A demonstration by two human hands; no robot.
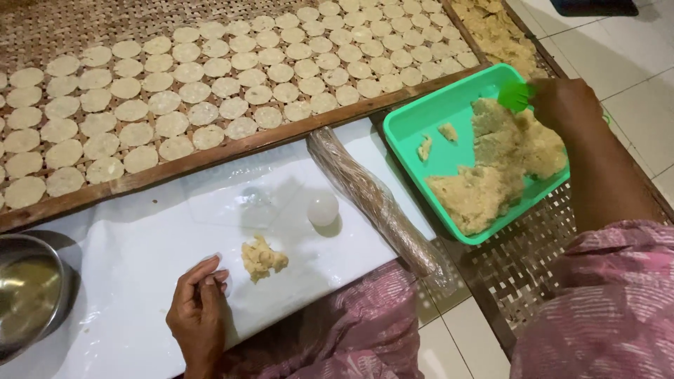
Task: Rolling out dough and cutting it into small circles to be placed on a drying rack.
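- Head view: my left hand (200, 309) rests flat at lower left, fingers loosely together, holding nothing, just beside the dough lump (262, 258) on the white board (126, 281).
- My right hand (565, 105), upper right, grips a green scraper (517, 95) over the green tray (421, 126).

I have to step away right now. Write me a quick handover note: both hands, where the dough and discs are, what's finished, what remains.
Left hand: empty, fingers resting on the white plastic sheet, beside a small dough lump.
Right hand: gripping a green scraper at the dough mass in the green tray.
Also on the sheet: a plastic-wrapped roller and a small white round presser. Metal bowl at left.
Done: many flat round discs laid in rows on the woven rack.
Left: the lump is unflattened; much dough remains in the tray.
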